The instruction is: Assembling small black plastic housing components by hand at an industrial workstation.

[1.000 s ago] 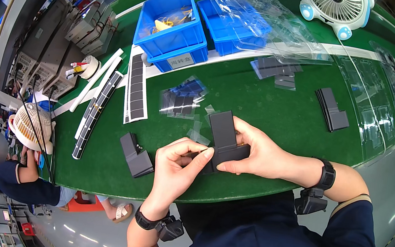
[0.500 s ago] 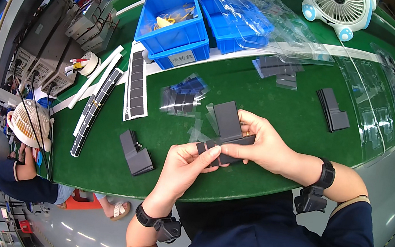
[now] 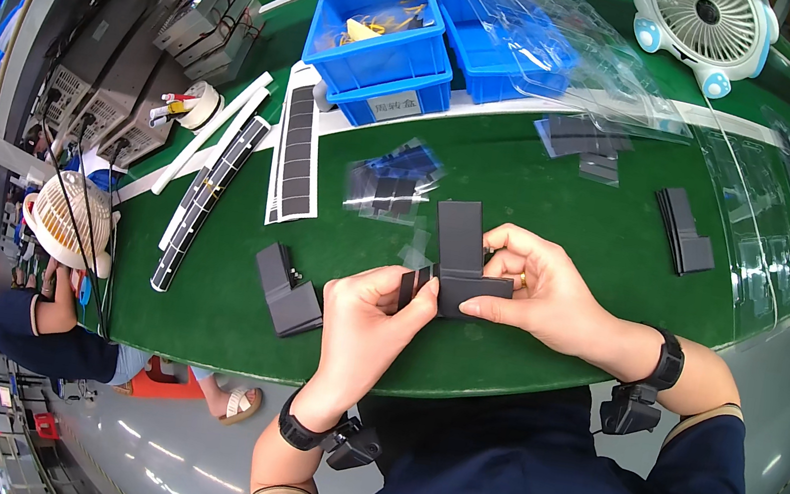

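Observation:
A black L-shaped block (image 3: 459,241) is held above the green table, its broad flat face showing. My right hand (image 3: 545,293) grips it from the right side, thumb on the front of its short arm and fingers behind. My left hand (image 3: 367,319) is closed at the block's lower left, pinching a small dark strip (image 3: 407,289) between thumb and fingers. The strip's far end lies beside or against the block; I cannot tell if it touches. Clear film scraps (image 3: 415,250) lie just behind. A similar black L-shaped block (image 3: 288,293) rests left of my left hand.
More L-shaped blocks (image 3: 684,235) lie at the right. Behind are film packs with dark pieces (image 3: 394,181), sheets of black labels (image 3: 298,158), blue bins (image 3: 382,48), clear plastic trays (image 3: 741,230) and a white fan (image 3: 704,23). A co-worker (image 3: 49,340) sits at the left.
The block has turned so its flat face shows more fully. My left thumb and fingers have shifted to its left edge with the dark strip. The whole view has moved slightly.

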Demonstrator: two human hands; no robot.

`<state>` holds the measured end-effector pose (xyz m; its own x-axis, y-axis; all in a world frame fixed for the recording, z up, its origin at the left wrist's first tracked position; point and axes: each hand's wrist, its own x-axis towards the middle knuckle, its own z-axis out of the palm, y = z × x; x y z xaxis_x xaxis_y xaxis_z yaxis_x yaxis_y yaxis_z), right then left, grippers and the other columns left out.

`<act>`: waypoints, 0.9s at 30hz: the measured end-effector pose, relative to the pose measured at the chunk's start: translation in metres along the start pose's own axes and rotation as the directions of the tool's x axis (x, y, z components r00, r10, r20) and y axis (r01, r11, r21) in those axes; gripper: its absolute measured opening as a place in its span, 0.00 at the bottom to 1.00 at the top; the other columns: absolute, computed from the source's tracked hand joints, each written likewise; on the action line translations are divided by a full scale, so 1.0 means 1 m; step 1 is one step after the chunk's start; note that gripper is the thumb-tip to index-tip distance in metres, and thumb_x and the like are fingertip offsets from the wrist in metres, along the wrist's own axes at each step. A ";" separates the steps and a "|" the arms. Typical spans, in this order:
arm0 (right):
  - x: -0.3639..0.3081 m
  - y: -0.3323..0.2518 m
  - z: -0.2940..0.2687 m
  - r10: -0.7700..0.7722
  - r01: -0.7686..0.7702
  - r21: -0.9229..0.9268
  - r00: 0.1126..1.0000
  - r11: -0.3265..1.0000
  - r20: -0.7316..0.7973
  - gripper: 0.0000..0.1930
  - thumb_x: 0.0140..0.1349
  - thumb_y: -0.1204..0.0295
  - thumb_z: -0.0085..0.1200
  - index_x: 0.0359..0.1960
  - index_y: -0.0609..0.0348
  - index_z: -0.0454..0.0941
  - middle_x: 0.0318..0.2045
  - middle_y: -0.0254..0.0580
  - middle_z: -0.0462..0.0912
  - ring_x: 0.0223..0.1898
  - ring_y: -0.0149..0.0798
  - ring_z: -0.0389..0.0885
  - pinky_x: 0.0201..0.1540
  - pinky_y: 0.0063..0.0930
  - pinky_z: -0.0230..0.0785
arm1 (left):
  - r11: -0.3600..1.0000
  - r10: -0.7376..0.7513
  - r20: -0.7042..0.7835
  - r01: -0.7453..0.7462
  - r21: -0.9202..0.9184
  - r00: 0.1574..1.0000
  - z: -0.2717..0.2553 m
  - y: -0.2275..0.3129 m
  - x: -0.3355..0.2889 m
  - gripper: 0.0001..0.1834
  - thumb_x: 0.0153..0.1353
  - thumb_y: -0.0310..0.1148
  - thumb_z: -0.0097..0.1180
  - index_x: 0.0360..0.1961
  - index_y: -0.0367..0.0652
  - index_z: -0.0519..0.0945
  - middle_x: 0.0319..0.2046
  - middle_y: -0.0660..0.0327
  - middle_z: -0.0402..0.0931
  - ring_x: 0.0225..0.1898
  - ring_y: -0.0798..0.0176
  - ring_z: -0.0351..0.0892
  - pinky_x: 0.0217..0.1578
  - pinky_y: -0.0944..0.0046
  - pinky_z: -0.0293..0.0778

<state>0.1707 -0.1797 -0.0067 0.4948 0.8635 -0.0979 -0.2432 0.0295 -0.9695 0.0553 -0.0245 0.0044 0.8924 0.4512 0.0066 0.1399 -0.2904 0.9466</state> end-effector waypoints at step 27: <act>0.001 -0.004 0.009 -0.062 0.055 0.245 0.998 0.968 0.023 0.15 0.53 0.82 0.59 0.42 0.60 0.70 0.32 0.35 0.79 0.34 0.23 0.77 0.37 0.16 0.71 | 0.985 0.076 0.181 -0.046 -0.167 0.981 0.004 0.006 0.001 0.16 0.71 0.39 0.32 0.30 0.44 0.67 0.20 0.71 0.62 0.19 0.79 0.59 0.19 0.78 0.56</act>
<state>0.1649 -0.1745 -0.0004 0.4894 0.8715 -0.0319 -0.4126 0.1991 -0.8889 0.0589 -0.0288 0.0090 0.9633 0.2677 0.0205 0.0251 -0.1656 0.9859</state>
